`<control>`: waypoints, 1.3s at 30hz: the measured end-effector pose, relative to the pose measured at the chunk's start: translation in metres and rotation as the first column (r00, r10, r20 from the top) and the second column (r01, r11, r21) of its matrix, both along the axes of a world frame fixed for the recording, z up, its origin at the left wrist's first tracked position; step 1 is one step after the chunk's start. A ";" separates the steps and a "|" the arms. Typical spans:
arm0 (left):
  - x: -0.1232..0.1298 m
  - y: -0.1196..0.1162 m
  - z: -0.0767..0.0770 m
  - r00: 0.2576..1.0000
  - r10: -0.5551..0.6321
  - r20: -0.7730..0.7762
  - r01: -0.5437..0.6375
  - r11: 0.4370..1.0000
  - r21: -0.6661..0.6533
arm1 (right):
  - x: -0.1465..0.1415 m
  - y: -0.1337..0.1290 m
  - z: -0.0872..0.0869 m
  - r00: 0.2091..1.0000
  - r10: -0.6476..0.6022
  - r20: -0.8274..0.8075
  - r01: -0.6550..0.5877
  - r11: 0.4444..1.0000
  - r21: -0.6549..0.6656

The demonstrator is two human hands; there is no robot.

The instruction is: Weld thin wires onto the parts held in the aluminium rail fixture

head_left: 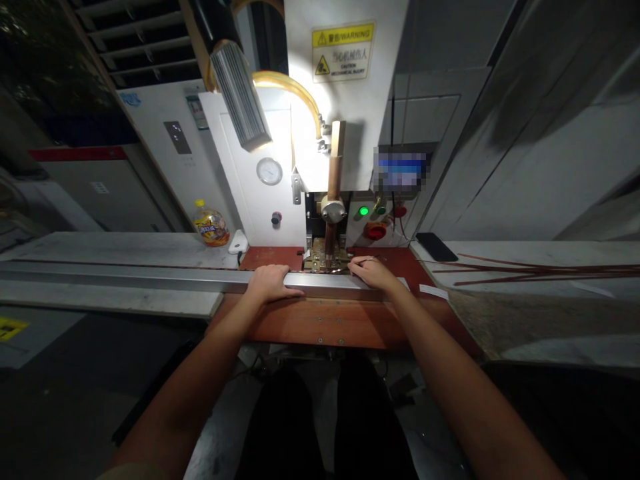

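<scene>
A long silver metal bar [330,283] lies across the front of a spot-welding-type machine. My left hand [271,283] is wrapped over the bar, fingers on its far side and thumb along its near side. My right hand [371,272] is closed in a pinch at the bar's back edge, on what looks like a thin metal strip [340,271]; the fingers partly hide it. Just left of those fingertips, a vertical copper-coloured rod [331,240] comes down to a brass-coloured fixture [315,255] behind the bar.
Under the bar is a red-brown board [285,323]. Several thin copper-coloured rods [530,272] and a black phone [437,247] lie at the right. A yellow-capped bottle [211,225] stands left. The machine has a lit green button [363,211] and a red knob [376,231].
</scene>
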State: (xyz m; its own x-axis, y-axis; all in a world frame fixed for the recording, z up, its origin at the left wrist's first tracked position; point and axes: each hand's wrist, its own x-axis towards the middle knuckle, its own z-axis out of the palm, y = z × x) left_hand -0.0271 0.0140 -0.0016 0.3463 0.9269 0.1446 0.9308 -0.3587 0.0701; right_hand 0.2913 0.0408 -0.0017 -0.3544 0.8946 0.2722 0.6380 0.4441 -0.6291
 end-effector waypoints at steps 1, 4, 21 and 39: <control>0.000 0.000 0.000 1.000 0.001 -0.002 -0.001 1.000 0.002 | 0.000 0.000 0.000 1.000 0.002 0.005 -0.002 1.000 -0.002; 0.000 -0.001 0.001 0.999 0.006 -0.038 -0.005 1.000 0.014 | 0.000 0.000 0.000 1.000 -0.006 0.013 0.006 1.000 0.001; 0.000 0.002 -0.001 0.993 0.028 -0.112 -0.031 0.999 -0.026 | -0.002 0.000 0.001 0.991 -0.039 0.128 0.038 0.999 0.012; 0.002 -0.002 0.001 0.991 0.035 -0.126 -0.035 0.999 0.003 | -0.001 0.003 -0.001 0.988 -0.065 0.140 0.064 0.998 0.011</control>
